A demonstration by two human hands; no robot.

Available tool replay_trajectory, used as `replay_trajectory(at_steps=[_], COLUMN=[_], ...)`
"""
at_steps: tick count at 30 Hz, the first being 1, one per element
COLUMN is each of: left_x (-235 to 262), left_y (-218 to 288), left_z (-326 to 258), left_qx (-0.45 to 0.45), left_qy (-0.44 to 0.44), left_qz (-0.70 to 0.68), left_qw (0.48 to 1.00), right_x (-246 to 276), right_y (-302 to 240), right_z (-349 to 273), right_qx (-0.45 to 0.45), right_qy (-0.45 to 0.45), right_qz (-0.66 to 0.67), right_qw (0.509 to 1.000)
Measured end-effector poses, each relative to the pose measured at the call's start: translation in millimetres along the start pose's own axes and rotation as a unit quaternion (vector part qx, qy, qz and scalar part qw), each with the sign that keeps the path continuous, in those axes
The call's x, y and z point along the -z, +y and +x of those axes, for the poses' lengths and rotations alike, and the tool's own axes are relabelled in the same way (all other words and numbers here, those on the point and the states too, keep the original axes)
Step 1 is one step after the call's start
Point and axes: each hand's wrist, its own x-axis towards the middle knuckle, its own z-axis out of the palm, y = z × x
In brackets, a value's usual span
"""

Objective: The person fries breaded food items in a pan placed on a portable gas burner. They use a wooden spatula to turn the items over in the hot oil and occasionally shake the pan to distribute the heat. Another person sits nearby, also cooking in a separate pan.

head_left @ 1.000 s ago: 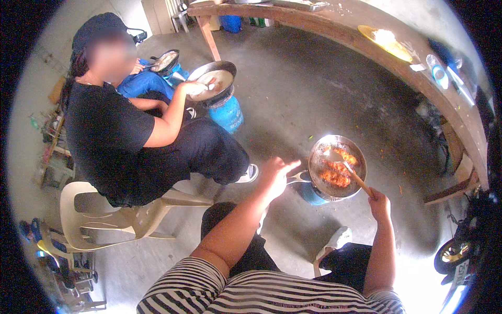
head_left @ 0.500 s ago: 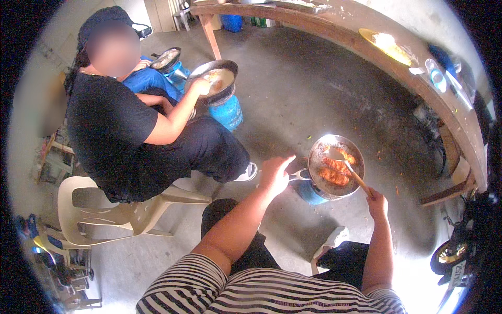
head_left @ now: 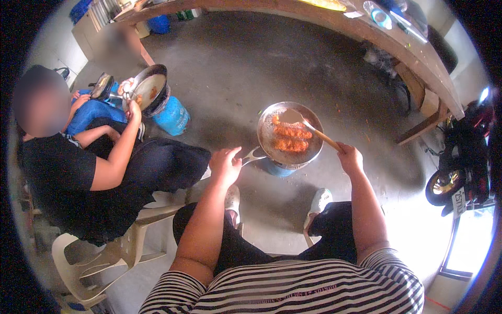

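A round frying pan (head_left: 272,149) sits on a blue burner (head_left: 280,170) in front of me. Long, orange-brown fried pieces (head_left: 292,137) lie in it, glistening. My left hand (head_left: 226,166) is at the end of the pan's handle (head_left: 253,156), closed loosely round it with the index finger sticking out. Wrapped round the wooden handle of a spatula (head_left: 324,136) is my right hand (head_left: 350,157). The spatula's broad end rests in the far part of the pan, beside the pieces.
To the left a co-worker in black (head_left: 57,172) works over another pan (head_left: 154,89) on a blue burner (head_left: 173,116). A beige plastic chair (head_left: 99,261) stands near them. A long wooden table (head_left: 402,49) curves along the far right, with a motorcycle (head_left: 449,183) at right.
My view has swung right and down, shifting everything left and up in the picture. The spatula's tip and the fried pieces have moved slightly within the pan. Both my grips look the same.
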Motion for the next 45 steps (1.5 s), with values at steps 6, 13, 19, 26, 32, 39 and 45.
replay_trajectory(at_steps=[6, 13, 19, 26, 32, 39, 45], left_x=[-3, -10, -11, 0, 6, 0, -3], left_y=[1, -6, -10, -3, 3, -2, -1], left_z=[-1, -2, -5, -3, -3, -6, -5], left_qx=[0.055, 0.058, 0.079, 0.185, 0.202, 0.192, 0.174], left_qy=[-0.042, -0.071, -0.07, -0.174, -0.204, -0.197, -0.199], left_qz=[-0.006, -0.087, -0.047, 0.02, 0.004, -0.011, -0.011], left_qw=[0.998, 0.992, 0.993, 0.967, 0.958, 0.961, 0.964], right_x=[-13, -16, 1, -15, -12, 15, 18], right_y=[7, -25, -53, -27, -18, -39, -31], right_z=[3, -11, -23, -5, -4, -23, -16], right_qx=[0.032, 0.065, 0.067, 0.027, 0.027, 0.102, -0.001], right_qy=[0.06, 0.025, -0.02, 0.028, 0.036, 0.012, -0.028], right_qz=[-0.005, -0.009, -0.04, -0.036, -0.018, -0.046, -0.082], right_qw=[0.998, 0.998, 0.997, 0.999, 0.999, 0.994, 0.996])
